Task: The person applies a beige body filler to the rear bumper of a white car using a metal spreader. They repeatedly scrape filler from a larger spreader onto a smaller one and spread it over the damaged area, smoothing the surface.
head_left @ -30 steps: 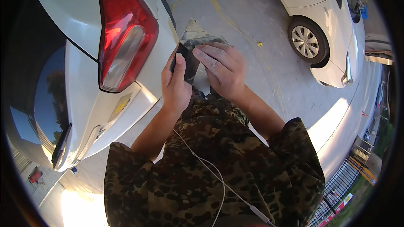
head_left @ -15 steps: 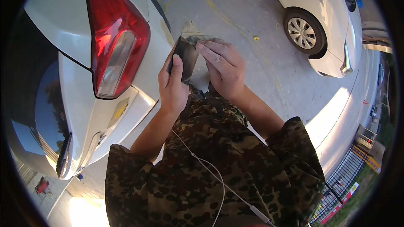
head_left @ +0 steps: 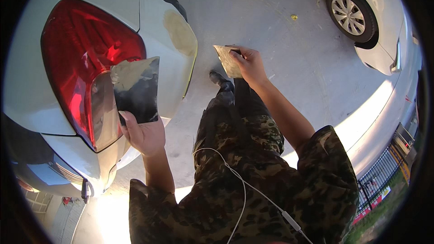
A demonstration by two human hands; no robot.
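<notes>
My left hand (head_left: 148, 135) is closed on the near end of a dark flat putty spreader (head_left: 136, 97), thumb on top. Pale beige putty (head_left: 129, 73) lies along its far edge. In this view the spreader overlaps the red tail light (head_left: 86, 49) of a white car; whether it touches cannot be told. My right hand (head_left: 252, 67) grips a thin, beige-smeared scraper plate (head_left: 228, 61), held apart from the car. On the car's rear corner, between the hands and farther off, is a dull beige putty patch (head_left: 180, 32).
The white car's body (head_left: 108, 9) fills the left side. Another white car (head_left: 382, 31) with a silver wheel (head_left: 348, 16) stands at the far right on the grey floor (head_left: 280, 45). A white cable (head_left: 246, 183) hangs over my camouflage clothing. A dark fence (head_left: 377, 190) stands at lower right.
My hands have come apart: the left one moved left with the spreader, over the tail light, and the right one stayed right with the plate. The view has shifted closer to the car's corner.
</notes>
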